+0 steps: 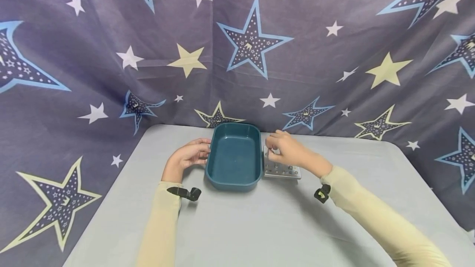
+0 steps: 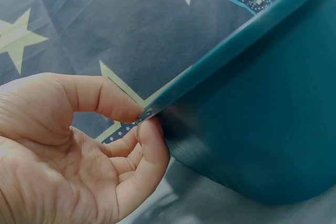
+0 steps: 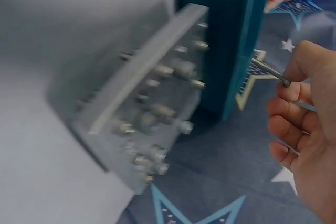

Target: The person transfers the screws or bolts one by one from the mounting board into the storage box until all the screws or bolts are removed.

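Nearest the viewer, the left sleeve (image 1: pixel 159 226) and right sleeve (image 1: pixel 382 217) extend over the pale bench (image 1: pixel 237 228). Farther in lies a metal plate (image 1: pixel 282 173), studded with small metal fittings (image 3: pixel 164 111); being rigid and probably heavy for its size, it would be best gripped along its plain edges. The right hand (image 1: pixel 287 149) is over its far part. In the right wrist view, the thumb and index finger pinch one end of a slim metal rod (image 3: pixel 269 71), perhaps a screw, apart from the fittings and by the tray's rim; the other fingers are loosely curled. The rod should prove light, stiff and rather slippery, with little risk of breakage; its thicker end, by the thumb, offers the surest hold. Just left of the plate stands the tray (image 1: pixel 234 158), a deep blue-green container whose inner floor and walls show smooth and plain. It appears to be plastic, light and fairly stiff, with the rim as its natural handhold. There the left hand (image 1: pixel 191 153) pinches it between thumb and fingers. Behind hangs a star-patterned cloth (image 1: pixel 237 90).
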Available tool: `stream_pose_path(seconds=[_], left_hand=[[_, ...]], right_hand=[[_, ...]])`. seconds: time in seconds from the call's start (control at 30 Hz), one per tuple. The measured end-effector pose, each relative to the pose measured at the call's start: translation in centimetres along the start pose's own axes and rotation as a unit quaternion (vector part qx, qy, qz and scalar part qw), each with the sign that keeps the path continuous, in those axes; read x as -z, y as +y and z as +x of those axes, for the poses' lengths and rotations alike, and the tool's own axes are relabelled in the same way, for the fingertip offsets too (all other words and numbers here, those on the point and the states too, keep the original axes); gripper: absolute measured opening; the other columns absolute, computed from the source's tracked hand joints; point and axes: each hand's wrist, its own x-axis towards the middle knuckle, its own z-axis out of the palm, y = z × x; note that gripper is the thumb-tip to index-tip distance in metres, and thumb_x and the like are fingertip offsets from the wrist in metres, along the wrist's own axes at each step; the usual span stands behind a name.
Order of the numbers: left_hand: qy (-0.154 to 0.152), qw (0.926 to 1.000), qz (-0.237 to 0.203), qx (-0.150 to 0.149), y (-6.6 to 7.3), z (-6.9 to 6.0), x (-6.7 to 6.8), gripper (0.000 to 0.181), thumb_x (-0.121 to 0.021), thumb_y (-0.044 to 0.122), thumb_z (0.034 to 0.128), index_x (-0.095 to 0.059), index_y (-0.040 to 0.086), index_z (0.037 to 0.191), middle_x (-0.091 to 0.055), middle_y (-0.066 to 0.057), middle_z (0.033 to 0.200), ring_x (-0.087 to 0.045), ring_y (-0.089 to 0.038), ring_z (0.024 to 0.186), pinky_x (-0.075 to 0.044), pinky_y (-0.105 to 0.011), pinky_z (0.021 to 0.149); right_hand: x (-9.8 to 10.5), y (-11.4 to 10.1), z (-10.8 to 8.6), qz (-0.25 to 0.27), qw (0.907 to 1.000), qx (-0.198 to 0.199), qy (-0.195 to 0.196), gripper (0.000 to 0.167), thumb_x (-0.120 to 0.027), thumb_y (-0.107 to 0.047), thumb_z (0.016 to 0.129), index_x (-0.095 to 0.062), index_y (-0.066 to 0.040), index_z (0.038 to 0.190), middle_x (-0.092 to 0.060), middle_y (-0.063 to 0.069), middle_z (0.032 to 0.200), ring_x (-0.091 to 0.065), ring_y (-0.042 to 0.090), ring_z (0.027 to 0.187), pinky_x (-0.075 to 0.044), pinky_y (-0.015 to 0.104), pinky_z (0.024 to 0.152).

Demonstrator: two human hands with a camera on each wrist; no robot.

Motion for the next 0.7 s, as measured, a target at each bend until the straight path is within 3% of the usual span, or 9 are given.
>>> stream_pose_path(seconds=[0.23,0.7], left_hand=[[0.000,1.0000,0.002,0.000,0.0,0.1,0.1,0.055,-0.047,0.000,0.0913,-0.033,-0.003,0.144,-0.061,0.003,0.086,-0.061,-0.008,0.077,-0.055,-0.026,0.071],[-0.003,1.0000,0.001,0.002,0.4,-0.3,-0.3,0.057,-0.047,0.000,0.0921,-0.031,-0.004,0.146,-0.061,0.004,0.084,-0.060,-0.007,0.075,-0.054,-0.025,0.071]], right_hand=[[1.5,-0.2,2.5,-0.014,0.9988,-0.047,-0.005,0.007,-0.063,-0.009,0.083,-0.058,-0.011,0.083,-0.057,0.005,0.076,-0.045,0.018,0.076,-0.038,0.033,0.072],[2.2,-0.1,7.4,-0.007,0.9994,-0.031,0.014,0.008,-0.062,-0.007,0.081,-0.056,-0.011,0.079,-0.049,0.000,0.069,-0.044,0.019,0.071,-0.038,0.034,0.072]])
